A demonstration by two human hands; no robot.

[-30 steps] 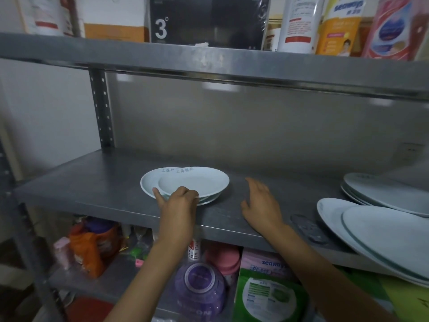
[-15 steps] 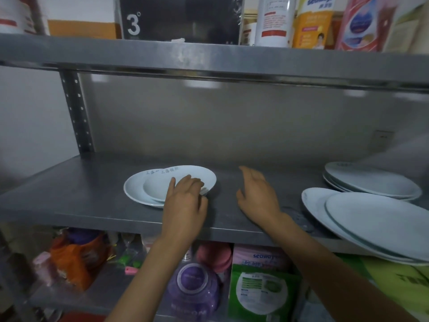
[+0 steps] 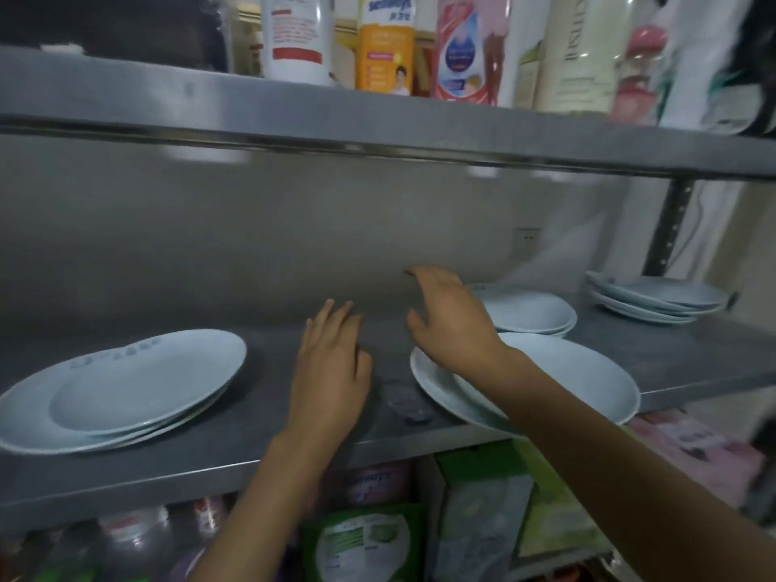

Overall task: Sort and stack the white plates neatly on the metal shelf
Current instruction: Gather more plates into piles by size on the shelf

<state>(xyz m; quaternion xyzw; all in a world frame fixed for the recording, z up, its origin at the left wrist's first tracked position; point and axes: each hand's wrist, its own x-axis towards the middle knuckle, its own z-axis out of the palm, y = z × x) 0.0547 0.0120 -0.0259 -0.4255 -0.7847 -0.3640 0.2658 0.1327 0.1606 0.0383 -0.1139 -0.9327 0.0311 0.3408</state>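
Observation:
On the metal shelf [image 3: 294,447] a small stack of white plates [image 3: 126,388] lies at the left. My left hand [image 3: 331,371] hovers over bare shelf to the right of that stack, fingers straight, holding nothing. My right hand [image 3: 449,321] reaches over the left rim of two large overlapping white plates [image 3: 567,375], fingers spread and empty. Behind it sits a stack of white bowl-like plates [image 3: 533,312]. A further stack of plates [image 3: 659,300] stands at the far right.
A small dark flat object [image 3: 407,403] lies on the shelf between my hands. Bottles and packets [image 3: 386,44] line the shelf above. Boxes and bottles [image 3: 369,539] fill the shelf below. An upright post [image 3: 669,228] stands at the right.
My left hand has let go of the left plate stack and moved right. My right hand has moved right, over the large plates. The view has swung right, showing more stacks.

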